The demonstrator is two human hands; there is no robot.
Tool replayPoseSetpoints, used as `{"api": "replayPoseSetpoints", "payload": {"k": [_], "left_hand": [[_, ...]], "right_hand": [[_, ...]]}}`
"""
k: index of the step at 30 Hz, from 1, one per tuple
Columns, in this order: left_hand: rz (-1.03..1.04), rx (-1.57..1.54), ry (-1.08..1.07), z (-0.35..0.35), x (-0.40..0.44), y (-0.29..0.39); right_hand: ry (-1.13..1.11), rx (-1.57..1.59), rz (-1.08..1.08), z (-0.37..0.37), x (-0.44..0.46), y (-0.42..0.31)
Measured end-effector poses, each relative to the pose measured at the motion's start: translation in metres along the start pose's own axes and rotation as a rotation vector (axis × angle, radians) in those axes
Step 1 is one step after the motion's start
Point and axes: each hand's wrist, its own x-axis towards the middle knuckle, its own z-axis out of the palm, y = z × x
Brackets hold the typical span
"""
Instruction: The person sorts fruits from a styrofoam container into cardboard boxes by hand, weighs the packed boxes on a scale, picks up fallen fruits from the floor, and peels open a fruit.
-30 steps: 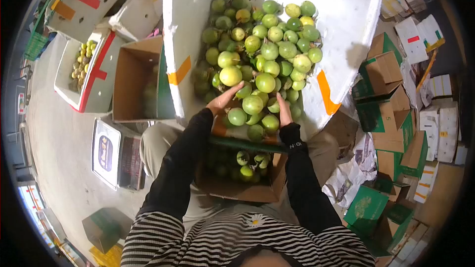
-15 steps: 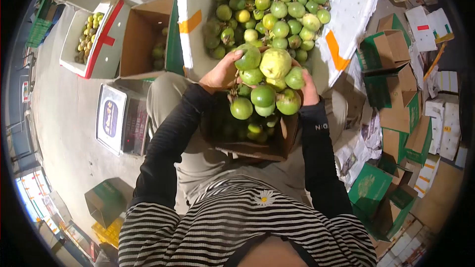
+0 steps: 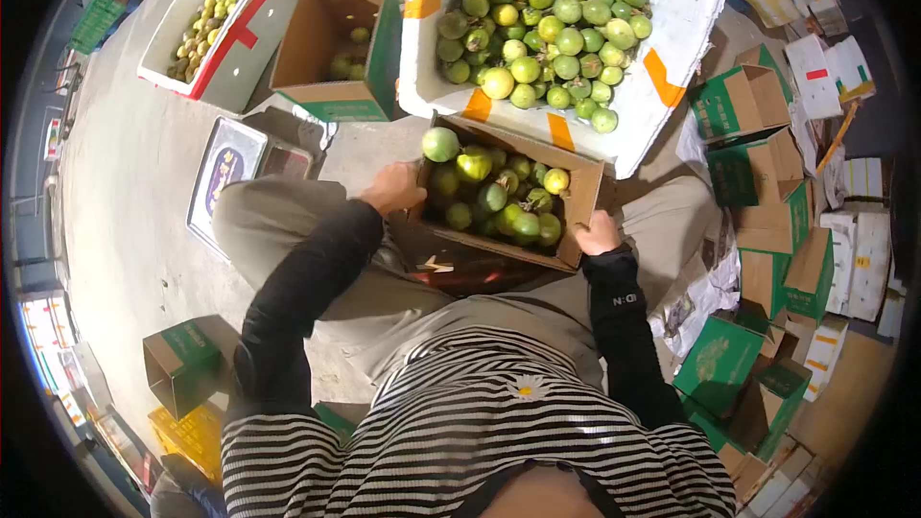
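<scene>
Left hand (image 3: 395,188) and right hand (image 3: 599,233) each have their grip clamped on opposite ends of a cardboard box (image 3: 583,194) holding green fruit (image 3: 492,197), between the person's knees, just below a white foam box (image 3: 424,56) of similar fruit.

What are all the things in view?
Fruits: many, mostly green, in boxes
Large foam box: one, white, ahead
Held carton: one, brown, between hands
Open carton: one, green, ahead left
Red-taped foam box: one, white, upper left
Crate: one, green, upper left
Basket: one, yellow, lower left
Small carton: one, green, lower left
Scale-like device: one, silver, by left knee
Other cartons: several, green, right
Foam boxes: several, white, far right
Left hand, right hand: two, bare, on held carton
</scene>
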Motion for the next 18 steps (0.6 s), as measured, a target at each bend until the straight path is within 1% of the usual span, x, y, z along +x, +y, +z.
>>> {"api": "replayPoseSetpoints", "payload": {"k": [1, 2, 4, 5, 6, 7, 8, 9, 10, 11, 12, 13, 14, 15, 16, 17, 18], "left_hand": [[0.038, 0.013, 0.007, -0.004, -0.001, -0.006], [0.028, 0.025, -0.018, -0.010, -0.003, -0.014], [0.005, 0.042, -0.057, -0.039, -0.011, -0.029], [0.126, 0.055, 0.001, -0.060, -0.020, -0.042], [0.172, 0.063, 0.158, -0.085, -0.043, -0.047], [0.196, 0.071, 0.110, -0.109, -0.059, -0.065], [0.130, 0.137, 0.100, -0.146, -0.092, -0.068], [0.267, 0.096, 0.287, -0.164, -0.121, -0.092], [0.089, 0.128, 0.250, -0.193, -0.158, -0.102], [-0.072, 0.086, 0.100, -0.217, -0.189, -0.127], [-0.120, 0.079, 0.256, -0.226, -0.224, -0.153], [-0.355, 0.071, 0.369, -0.235, -0.259, -0.163], [-0.427, -0.055, 0.296, -0.246, -0.286, -0.177], [-0.366, -0.028, 0.412, -0.228, -0.306, -0.235], [-0.305, 0.006, 0.527, -0.211, -0.326, -0.292], [-0.245, 0.048, 0.638, -0.194, -0.346, -0.348], [-0.444, -0.160, 0.738, -0.181, -0.353, -0.354]], "right_hand": [[0.060, 0.033, -0.068, 0.003, -0.006, 0.001], [0.090, 0.098, -0.148, 0.003, -0.007, -0.002], [0.062, 0.142, -0.144, -0.001, -0.010, -0.025], [0.039, 0.161, -0.145, -0.005, -0.013, -0.039], [-0.040, 0.175, -0.138, -0.012, -0.016, -0.064], [-0.073, 0.254, -0.219, -0.016, -0.014, -0.092], [-0.113, 0.337, -0.304, -0.017, -0.011, -0.122], [-0.156, 0.421, -0.385, -0.011, -0.007, -0.150], [-0.189, 0.431, -0.504, -0.001, 0.003, -0.176], [-0.215, 0.441, -0.616, 0.010, 0.017, -0.205], [-0.233, 0.501, -0.667, 0.032, 0.036, -0.235], [-0.282, 0.444, -0.708, 0.041, 0.051, -0.278], [-0.248, 0.306, -0.832, 0.051, 0.067, -0.318], [-0.170, 0.312, -0.951, 0.073, 0.084, -0.360], [-0.197, 0.288, -0.884, 0.091, 0.096, -0.409], [-0.167, 0.278, -0.893, 0.098, 0.098, -0.451], [-0.252, 0.234, -0.827, 0.106, 0.101, -0.487]]}}
